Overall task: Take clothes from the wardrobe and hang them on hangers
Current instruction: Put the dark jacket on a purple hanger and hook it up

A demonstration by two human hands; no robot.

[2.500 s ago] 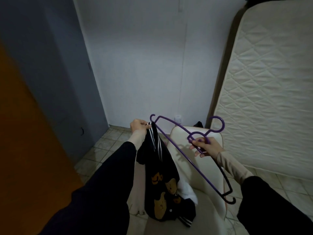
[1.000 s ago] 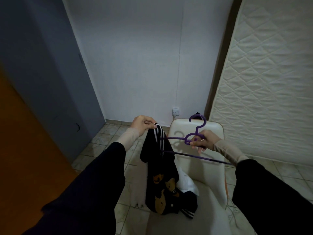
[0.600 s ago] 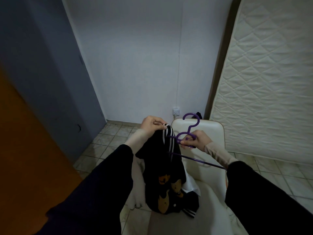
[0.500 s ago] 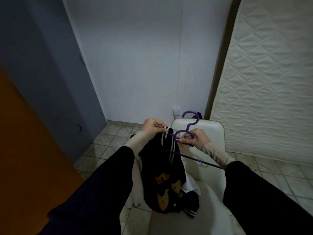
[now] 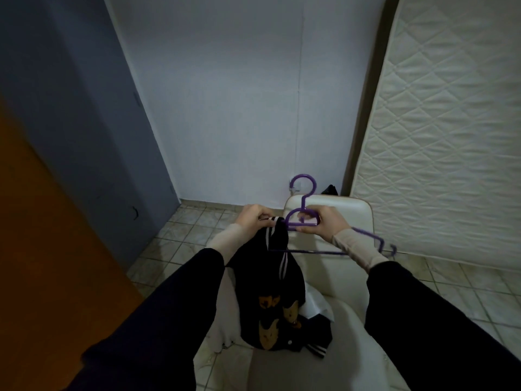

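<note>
Both hands closer: left hand [image 5: 251, 220] pinches jacket [image 5: 270, 286], right hand [image 5: 324, 224] grips hanger [image 5: 303, 214].

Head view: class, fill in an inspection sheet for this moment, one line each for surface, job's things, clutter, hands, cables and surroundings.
Surface: cream chair, with the dark jacket hanging over its seat and its lower end on it.
Job's things: purple hanger, hook up, left end inside the jacket's collar, right end bare.
Clutter: white cloth under the jacket.
Hands: left hand pinches the striped collar; right hand grips the hanger below the hook.
Cables: nothing seen.
Surroundings: tiled floor, white wall, mattress upright on the right, orange door on the left.
</note>
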